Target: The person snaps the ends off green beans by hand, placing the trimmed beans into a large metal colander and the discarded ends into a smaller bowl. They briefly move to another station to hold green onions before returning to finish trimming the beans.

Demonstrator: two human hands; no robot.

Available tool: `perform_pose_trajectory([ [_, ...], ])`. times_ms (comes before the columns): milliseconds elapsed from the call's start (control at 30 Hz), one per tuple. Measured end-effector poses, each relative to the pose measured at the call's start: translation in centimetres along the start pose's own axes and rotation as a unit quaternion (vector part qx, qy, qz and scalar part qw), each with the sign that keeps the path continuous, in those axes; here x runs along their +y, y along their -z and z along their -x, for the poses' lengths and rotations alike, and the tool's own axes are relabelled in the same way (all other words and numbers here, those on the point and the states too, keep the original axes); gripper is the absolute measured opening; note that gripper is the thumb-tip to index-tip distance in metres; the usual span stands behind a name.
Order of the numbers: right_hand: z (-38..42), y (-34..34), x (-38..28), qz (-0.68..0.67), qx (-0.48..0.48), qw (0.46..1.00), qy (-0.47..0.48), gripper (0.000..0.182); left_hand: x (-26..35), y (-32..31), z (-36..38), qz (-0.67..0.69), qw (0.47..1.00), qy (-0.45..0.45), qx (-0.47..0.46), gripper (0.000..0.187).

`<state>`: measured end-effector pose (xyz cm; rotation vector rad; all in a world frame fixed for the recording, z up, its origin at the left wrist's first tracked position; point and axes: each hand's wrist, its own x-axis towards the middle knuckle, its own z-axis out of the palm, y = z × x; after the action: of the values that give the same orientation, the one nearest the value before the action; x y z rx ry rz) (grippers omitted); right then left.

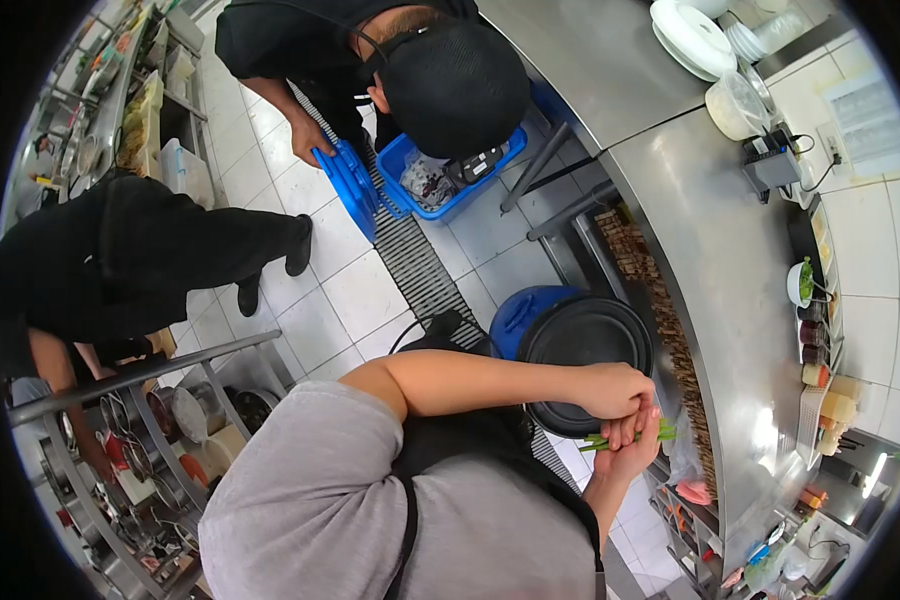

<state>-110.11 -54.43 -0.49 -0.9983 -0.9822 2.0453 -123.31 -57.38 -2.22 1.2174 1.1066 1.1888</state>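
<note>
Both my hands are together over the right side of a black round lid (585, 350), near the steel counter's edge. My left hand (615, 390) reaches across from the left, its fingers curled closed against my other hand. What lies inside those fingers is hidden. Just below it, my right hand (632, 452) is closed around a few thin green stalks (598, 441), whose ends stick out on both sides. I cannot make out what kind of vegetable they are. The lid rests on or beside a blue bin (525, 312), partly covered by it.
Along the right curves a steel counter (710, 270), with white plates (685, 35) at its far end. Ahead, a person in a black cap (455, 90) bends over a blue crate (450, 200), one hand on a blue lid (348, 190). Another person (140, 250) stands left, near a metal rail (150, 375).
</note>
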Motion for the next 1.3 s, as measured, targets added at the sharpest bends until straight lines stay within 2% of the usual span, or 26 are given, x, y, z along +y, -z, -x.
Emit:
perform_pose_trajectory([
  [100,0.0,-1.4,-0.1,0.007,0.032,0.999,0.013,0.032,0.1,0.3,-0.3,0.030,1.000,-0.004,-0.007,0.017],
  [167,-0.3,-1.6,-0.2,0.020,0.092,0.989,0.116,0.034,-1.0,-0.3,-1.2,0.010,1.000,-0.024,-0.006,0.020],
  [200,-0.9,0.5,-0.8,-0.014,0.006,0.991,0.137,0.037,-1.7,-0.7,-1.6,-0.012,0.999,-0.042,-0.003,0.026],
  [233,-1.4,-0.3,-1.3,-0.008,0.011,0.991,0.133,0.037,-1.0,-0.2,-1.2,-0.033,0.998,-0.060,0.001,0.034],
  [267,-2.0,-1.4,-1.6,0.023,0.108,0.975,0.191,0.038,0.0,0.2,-0.9,0.017,0.994,0.031,-0.100,0.054],
  [300,-2.5,-2.2,-1.9,0.054,0.203,0.946,0.247,0.038,0.1,-0.2,-0.8,-0.006,0.993,0.020,-0.116,0.059],
  [333,-3.0,-1.4,-1.9,0.119,0.176,0.947,0.242,0.040,-0.6,-1.5,-0.9,-0.041,0.995,-0.017,-0.085,0.056],
  [367,-3.2,-1.0,-1.9,0.123,0.176,0.946,0.242,0.040,-1.4,-2.2,-1.1,-0.076,0.994,-0.055,-0.052,0.054],
  [433,-3.3,-2.3,-2.4,0.180,0.167,0.953,0.177,0.041,-0.6,-0.6,-1.3,-0.070,0.994,-0.055,-0.055,0.050],
  [467,-3.1,-2.3,-2.2,0.119,0.060,0.982,0.134,0.043,-0.3,0.1,-1.4,-0.066,0.995,-0.053,-0.061,0.047],
  [500,-3.0,-2.6,-2.1,0.123,0.062,0.982,0.132,0.043,-0.4,0.5,-1.7,-0.062,0.995,-0.054,-0.060,0.047],
  [567,-2.6,-3.2,-1.8,0.111,-0.039,0.989,0.085,0.039,-0.7,1.1,-2.0,-0.004,0.994,-0.038,-0.103,0.042],
  [633,-2.4,-4.1,-1.5,0.128,-0.026,0.989,0.073,0.038,-0.5,1.5,-1.7,0.040,0.994,-0.060,-0.086,0.038],
  [733,-2.2,-5.4,-0.8,0.156,-0.017,0.986,0.061,0.036,0.5,2.1,-0.2,0.169,0.983,0.013,-0.066,0.030],
  [767,-2.2,-5.7,-0.7,0.154,-0.019,0.986,0.064,0.036,0.6,2.3,0.0,0.165,0.984,0.012,-0.066,0.030],
  [833,-2.2,-6.1,-0.5,0.186,0.014,0.982,0.037,0.036,0.4,2.3,0.3,0.256,0.956,0.100,-0.100,0.027],
  [867,-2.2,-6.4,-0.4,0.184,0.012,0.982,0.040,0.036,-0.1,2.2,0.2,0.253,0.957,0.098,-0.099,0.027],
  [933,-2.2,-6.9,0.0,0.128,-0.014,0.988,0.083,0.034,-0.8,2.3,-0.3,0.180,0.966,0.068,-0.172,0.028],
  [967,-2.1,-7.1,0.1,0.127,-0.016,0.988,0.085,0.034,-1.0,1.8,-0.1,0.178,0.967,0.067,-0.171,0.028],
  [1033,-1.9,-7.3,0.4,0.123,-0.011,0.989,0.086,0.033,-0.2,1.1,1.1,0.272,0.961,-0.009,-0.053,0.021],
  [1067,-1.8,-7.4,0.5,0.123,-0.011,0.989,0.087,0.033,-0.1,1.4,1.4,0.271,0.961,-0.010,-0.054,0.021],
  [1133,-1.3,-7.7,0.6,0.124,0.009,0.989,0.080,0.032,0.2,2.4,1.9,0.163,0.981,0.086,-0.054,0.024],
  [1267,-0.8,-8.1,0.8,0.132,0.019,0.988,0.081,0.033,0.3,2.4,2.4,0.176,0.975,0.108,-0.087,0.022],
  [1300,-0.7,-8.2,0.9,0.133,0.021,0.988,0.081,0.033,-0.1,1.9,2.5,0.192,0.979,0.051,-0.055,0.021],
])
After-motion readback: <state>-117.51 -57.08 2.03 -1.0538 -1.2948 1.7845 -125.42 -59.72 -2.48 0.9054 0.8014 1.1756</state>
